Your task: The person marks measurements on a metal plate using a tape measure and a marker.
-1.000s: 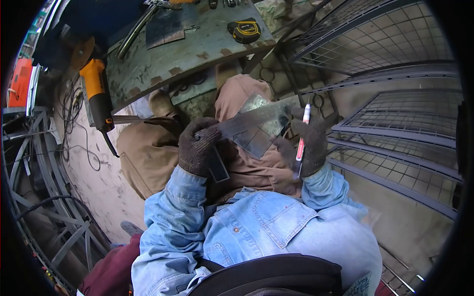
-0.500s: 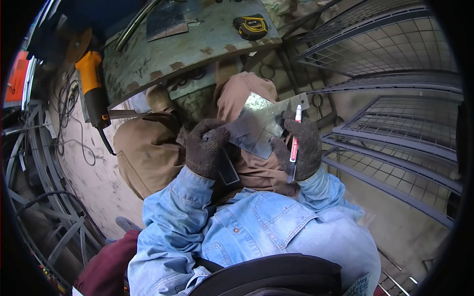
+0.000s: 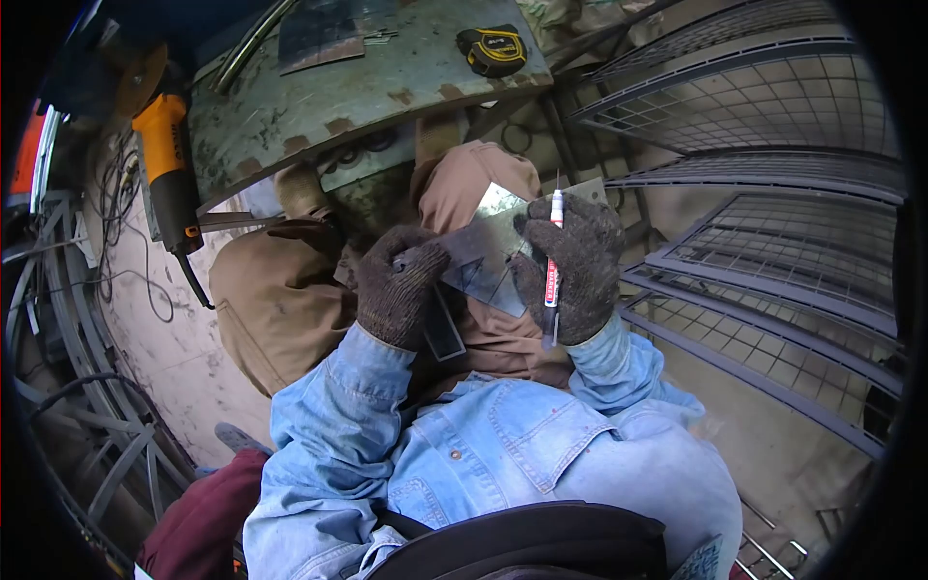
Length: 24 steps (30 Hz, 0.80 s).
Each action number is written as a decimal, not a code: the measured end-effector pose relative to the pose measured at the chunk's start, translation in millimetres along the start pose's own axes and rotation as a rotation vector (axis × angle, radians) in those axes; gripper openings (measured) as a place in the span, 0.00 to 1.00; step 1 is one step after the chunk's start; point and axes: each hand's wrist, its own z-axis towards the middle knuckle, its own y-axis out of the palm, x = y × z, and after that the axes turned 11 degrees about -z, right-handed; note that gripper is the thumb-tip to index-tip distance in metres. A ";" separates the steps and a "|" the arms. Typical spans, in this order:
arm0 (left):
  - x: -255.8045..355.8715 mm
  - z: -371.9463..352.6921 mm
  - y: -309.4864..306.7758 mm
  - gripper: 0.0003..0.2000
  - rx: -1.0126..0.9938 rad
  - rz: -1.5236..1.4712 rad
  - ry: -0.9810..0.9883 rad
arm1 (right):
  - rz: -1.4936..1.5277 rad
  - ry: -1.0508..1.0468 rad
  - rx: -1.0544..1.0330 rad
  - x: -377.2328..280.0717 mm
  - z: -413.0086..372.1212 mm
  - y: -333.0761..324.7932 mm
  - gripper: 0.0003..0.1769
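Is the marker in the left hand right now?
No, the marker is in the gloved right hand, its white end pointing toward the bench.

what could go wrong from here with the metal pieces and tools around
The thin metal strip could slip, since it lies over a metal sheet that seems to rest on a trouser leg. The left hand grips one end, but the right hand also holds the marker, so its control may be poorer.

The grinder is at the bench's edge with its cord hanging; a snag might pull it down.
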 end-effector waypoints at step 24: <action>-4.2 -7.8 5.6 0.13 0.045 -0.027 0.021 | 0.004 0.026 0.026 1.1 0.6 8.2 0.23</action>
